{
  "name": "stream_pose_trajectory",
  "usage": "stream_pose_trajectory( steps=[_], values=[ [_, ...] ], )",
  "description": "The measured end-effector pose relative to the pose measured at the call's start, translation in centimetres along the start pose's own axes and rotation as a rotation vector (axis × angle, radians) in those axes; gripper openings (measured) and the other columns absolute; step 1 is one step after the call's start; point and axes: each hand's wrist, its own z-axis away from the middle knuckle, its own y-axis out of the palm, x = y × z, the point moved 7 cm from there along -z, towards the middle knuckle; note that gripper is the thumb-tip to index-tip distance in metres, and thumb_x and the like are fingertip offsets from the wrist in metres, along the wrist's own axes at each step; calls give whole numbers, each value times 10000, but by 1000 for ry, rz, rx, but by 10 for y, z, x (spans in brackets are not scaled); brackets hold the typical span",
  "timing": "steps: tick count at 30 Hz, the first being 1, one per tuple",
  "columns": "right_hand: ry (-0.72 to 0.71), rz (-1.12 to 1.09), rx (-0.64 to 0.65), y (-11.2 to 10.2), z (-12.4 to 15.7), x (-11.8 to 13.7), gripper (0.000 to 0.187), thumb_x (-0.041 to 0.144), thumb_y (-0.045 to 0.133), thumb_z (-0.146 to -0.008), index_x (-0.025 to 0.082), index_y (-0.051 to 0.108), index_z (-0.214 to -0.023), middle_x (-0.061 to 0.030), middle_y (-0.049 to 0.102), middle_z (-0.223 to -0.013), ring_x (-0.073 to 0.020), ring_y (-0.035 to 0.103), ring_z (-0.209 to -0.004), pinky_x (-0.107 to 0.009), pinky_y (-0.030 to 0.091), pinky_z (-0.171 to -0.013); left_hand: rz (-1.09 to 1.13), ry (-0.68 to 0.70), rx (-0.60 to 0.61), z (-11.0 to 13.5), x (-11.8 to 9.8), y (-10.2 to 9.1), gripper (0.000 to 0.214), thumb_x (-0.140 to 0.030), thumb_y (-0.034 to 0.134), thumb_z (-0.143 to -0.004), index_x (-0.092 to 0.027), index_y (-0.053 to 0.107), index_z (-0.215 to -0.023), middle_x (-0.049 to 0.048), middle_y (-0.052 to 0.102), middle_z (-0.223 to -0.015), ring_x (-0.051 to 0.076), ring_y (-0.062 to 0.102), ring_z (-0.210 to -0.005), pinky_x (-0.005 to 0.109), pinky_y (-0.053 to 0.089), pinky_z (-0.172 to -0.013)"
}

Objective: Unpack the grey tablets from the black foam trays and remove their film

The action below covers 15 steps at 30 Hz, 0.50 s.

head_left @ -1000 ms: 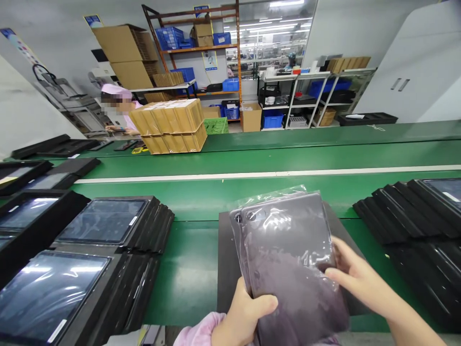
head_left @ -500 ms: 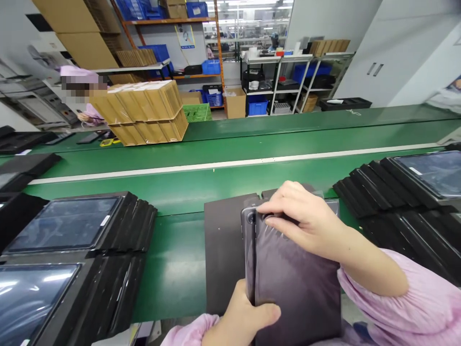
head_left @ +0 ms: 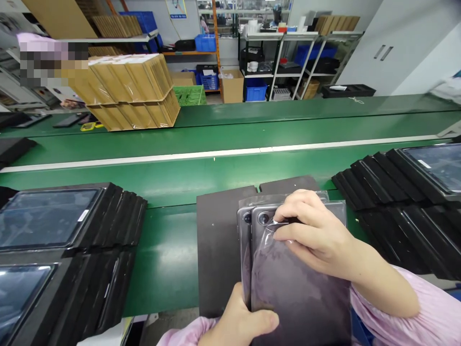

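Note:
Two dark grey tablets, backs up, overlap in front of me. The top tablet has a round camera at its upper left corner, and clear plastic film wrinkles below that camera. Beneath it, the second tablet shows only along its left side. My left hand grips both tablets at the left edge, thumb over the top one. My right hand pinches the film near the camera between thumb and fingers. Under the tablets lies a black foam sheet.
Stacked black foam trays with tablets stand at the left; more foam trays are at the right. A green conveyor table runs across. Bundled cardboard dividers stand on its far side, near another person at the far left.
My right hand has drawn the film down and to the right, so the top tablet's camera now shows. Both tablets' upper edges are more visible. The view has tilted down slightly.

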Motion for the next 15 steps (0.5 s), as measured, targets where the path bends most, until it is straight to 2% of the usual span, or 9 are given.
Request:
stream_pose_trajectory(
  steps=[3,7,9,12,15],
  values=[
    [7,15,6,4,-1,-1,207,17,472,-837,173,600,-789,-71,615,-872,-188,509,-850,-401,435,-783,38,-21,46,1,-9,10,745,-404,869,-484,-153,571,-1120,140,660,-1094,345,581,-1047,490,447,-909],
    [10,23,34,11,-3,-1,214,20,476,-843,170,606,-764,-68,617,-861,-178,506,-820,-386,423,-769,76,-1,190,4,-38,35,672,-390,830,-563,-148,597,-1145,136,677,-1053,335,595,-1036,490,428,-938],
    [13,24,51,14,-4,-2,229,22,466,-850,172,609,-754,-66,622,-861,-174,503,-813,-382,417,-770,90,15,223,4,-49,43,647,-382,816,-586,-147,604,-1150,137,680,-1046,334,601,-1029,492,419,-948],
    [24,22,66,16,-6,-2,249,22,454,-858,177,612,-743,-63,634,-868,-171,498,-816,-382,410,-784,103,8,217,2,-48,42,692,-389,822,-571,-153,591,-1179,140,673,-1066,340,594,-1045,499,415,-952],
    [35,-2,80,16,-6,-3,223,34,467,-844,176,611,-751,-65,650,-911,-180,501,-837,-400,397,-799,108,-14,160,1,-33,31,731,-407,839,-537,-155,585,-1175,144,656,-1113,343,580,-1068,493,419,-951]
  ],
)
